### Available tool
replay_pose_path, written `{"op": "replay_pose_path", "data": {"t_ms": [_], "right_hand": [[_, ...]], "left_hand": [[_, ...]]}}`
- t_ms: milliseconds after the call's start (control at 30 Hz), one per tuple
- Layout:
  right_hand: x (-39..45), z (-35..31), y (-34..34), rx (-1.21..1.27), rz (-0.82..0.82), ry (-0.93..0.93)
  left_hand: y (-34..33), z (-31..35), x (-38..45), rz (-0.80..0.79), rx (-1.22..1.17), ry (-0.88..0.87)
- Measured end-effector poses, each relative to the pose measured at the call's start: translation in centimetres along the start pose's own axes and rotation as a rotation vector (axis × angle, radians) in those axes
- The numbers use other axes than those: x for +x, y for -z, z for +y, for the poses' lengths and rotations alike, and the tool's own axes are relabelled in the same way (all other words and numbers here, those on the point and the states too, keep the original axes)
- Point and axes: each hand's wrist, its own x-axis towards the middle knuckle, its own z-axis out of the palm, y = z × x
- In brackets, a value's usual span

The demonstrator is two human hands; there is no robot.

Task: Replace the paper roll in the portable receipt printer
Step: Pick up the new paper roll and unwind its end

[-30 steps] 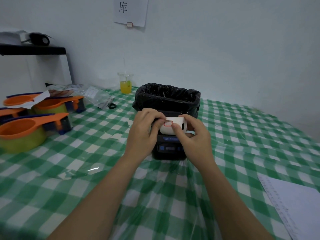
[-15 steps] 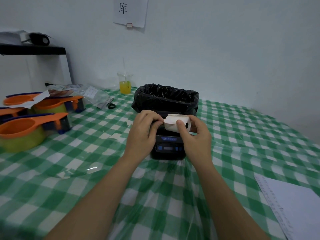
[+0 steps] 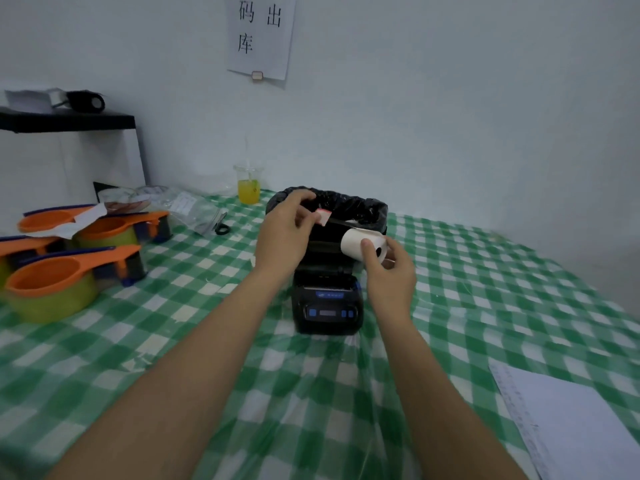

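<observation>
Hands: right hand gripping paper roll, axis lying crosswise, just above and behind open receipt printer on desk; left hand pinching peeled sticker tab over black-lined bin; right hand nearer printer bay.

Your one head view looks forward and down from close behind your hands, both forearms running up from the bottom edge, the tabletop stretching beyond them to the wall.
</observation>
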Motion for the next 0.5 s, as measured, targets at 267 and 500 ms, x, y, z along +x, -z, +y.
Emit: {"op": "replay_pose_path", "data": {"t_ms": [267,500], "right_hand": [[7.3,-1.0,-1.5,0.043,0.116,-0.038],[13.0,0.1,-2.9,0.046,0.114,-0.028]], "left_hand": [[-5.2,-1.3,8.2,-0.131,0.156,0.077],[-9.6,-3.9,12.6,-0.286,0.326,0.087]]}}
